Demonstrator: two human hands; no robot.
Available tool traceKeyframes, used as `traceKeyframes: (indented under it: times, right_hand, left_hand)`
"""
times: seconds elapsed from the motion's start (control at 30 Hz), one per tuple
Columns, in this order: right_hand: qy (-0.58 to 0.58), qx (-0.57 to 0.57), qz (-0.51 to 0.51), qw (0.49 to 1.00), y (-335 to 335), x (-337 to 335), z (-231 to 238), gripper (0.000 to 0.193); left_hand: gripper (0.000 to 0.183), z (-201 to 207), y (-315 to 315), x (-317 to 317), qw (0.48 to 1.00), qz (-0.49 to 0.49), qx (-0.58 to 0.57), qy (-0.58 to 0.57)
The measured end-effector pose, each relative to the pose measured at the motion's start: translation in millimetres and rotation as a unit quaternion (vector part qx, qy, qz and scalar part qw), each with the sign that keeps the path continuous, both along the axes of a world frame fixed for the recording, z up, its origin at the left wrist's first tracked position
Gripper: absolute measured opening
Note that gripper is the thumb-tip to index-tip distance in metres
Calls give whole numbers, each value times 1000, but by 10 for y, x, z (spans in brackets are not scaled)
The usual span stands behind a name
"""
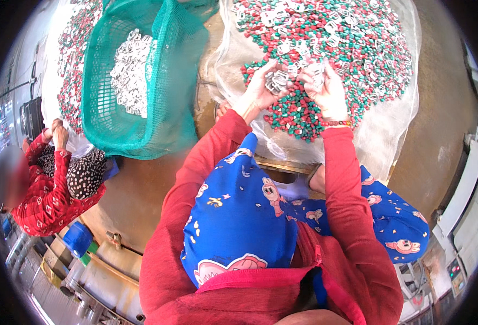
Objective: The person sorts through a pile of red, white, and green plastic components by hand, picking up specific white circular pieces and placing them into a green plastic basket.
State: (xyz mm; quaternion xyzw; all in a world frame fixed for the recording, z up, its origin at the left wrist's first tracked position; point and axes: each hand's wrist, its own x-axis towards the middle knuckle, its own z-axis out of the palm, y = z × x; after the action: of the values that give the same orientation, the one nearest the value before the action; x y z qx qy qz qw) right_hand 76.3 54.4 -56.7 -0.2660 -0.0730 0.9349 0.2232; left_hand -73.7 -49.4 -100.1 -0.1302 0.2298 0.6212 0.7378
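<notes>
A heap of small red and green plastic pieces (358, 59) mixed with white clip-like parts lies on a clear plastic sheet (396, 119) in front of me. My left hand (260, 86) is closed around several white clips (278, 80) at the near edge of the heap. My right hand (325, 89) rests on the heap beside it, fingers pinching a white clip (316, 69). Both arms wear red sleeves. A blue patterned cloth covers my lap.
A green mesh basket (163, 103) holding white clips (131, 73) stands to my left. Beyond it lies another red and green heap (71, 65), where a person in red (49, 195) works at the left. Machinery sits at the lower left and right edges.
</notes>
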Motion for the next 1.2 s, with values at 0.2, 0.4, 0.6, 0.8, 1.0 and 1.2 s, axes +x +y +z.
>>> traceKeyframes:
  times: [0.2,0.4,0.6,0.8,1.0,1.2]
  right_hand:
    - [111,-25,73,991,85,150,-58,41]
    - [-245,359,71,898,-151,-133,295,34]
    - [-347,783,7,517,-482,-487,497,24]
    - [-457,679,-24,574,271,-129,409,28]
    - [-544,699,273,375,485,29,-427,73]
    - [-509,735,192,405,207,-47,-747,30]
  left_hand:
    - [39,43,27,-133,1000,-15,26,5]
    - [69,116,50,141,998,-28,-22,-56]
    - [43,183,53,76,987,110,-20,-114]
    - [23,1145,-199,-1173,946,243,200,-72]
    - [48,1546,-1127,-2599,631,432,-110,635]
    - [27,1006,-638,-1651,335,166,-143,916]
